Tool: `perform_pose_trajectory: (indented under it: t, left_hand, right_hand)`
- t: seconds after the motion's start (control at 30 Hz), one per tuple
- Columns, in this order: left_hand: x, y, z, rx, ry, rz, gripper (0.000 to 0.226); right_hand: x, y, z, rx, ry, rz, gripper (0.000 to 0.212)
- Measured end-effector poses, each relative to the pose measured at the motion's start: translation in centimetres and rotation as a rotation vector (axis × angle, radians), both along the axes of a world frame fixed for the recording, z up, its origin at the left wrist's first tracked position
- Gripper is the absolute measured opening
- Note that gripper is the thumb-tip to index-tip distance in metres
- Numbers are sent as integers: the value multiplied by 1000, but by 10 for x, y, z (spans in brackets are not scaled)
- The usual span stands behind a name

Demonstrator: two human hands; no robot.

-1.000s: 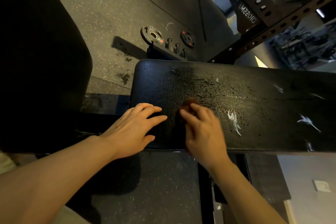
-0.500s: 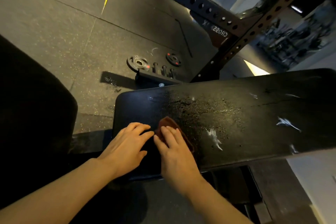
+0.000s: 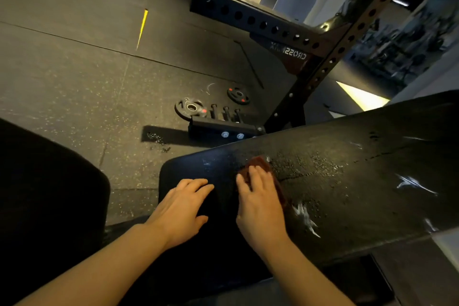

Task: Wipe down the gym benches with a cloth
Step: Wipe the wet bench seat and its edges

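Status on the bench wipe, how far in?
Early. Done: only the dull patch at the bench pad end near the left hand looks wiped. In hand: right hand presses the cloth flat there. Left: droplets and white streaks to the right.

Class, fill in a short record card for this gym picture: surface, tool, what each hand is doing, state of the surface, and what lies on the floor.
surface: black bench pad
tool: brown cloth
right hand: flat on the cloth, pressing it to the pad
left hand: resting flat on the pad, beside the cloth
pad state: wet droplets and white scuffs to the right of the cloth
floor: two weight plates near the rack
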State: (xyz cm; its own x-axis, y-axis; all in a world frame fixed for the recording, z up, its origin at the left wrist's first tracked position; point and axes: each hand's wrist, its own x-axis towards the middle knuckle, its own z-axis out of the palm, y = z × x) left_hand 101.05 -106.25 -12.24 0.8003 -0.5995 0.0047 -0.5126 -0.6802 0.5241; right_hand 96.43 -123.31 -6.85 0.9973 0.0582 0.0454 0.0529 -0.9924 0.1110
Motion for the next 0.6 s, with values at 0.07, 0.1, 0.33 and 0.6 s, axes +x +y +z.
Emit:
perform_pose_trajectory:
  t: [0.07, 0.1, 0.33, 0.6]
  left_hand:
    - [6, 3, -6, -3, 16, 19, 75]
    - [8, 6, -9, -6, 27, 29, 75]
    - [15, 19, -20, -27, 84, 113, 83]
    - [13, 23, -28, -38, 122, 149, 86]
  right_hand:
    - [-1, 6, -12, -29, 111, 193, 64]
    - [3, 2, -8, -43, 109, 258, 62]
    - [43, 22, 1, -1, 96, 168, 62]
    - [71, 45, -15, 0, 42, 132, 54]
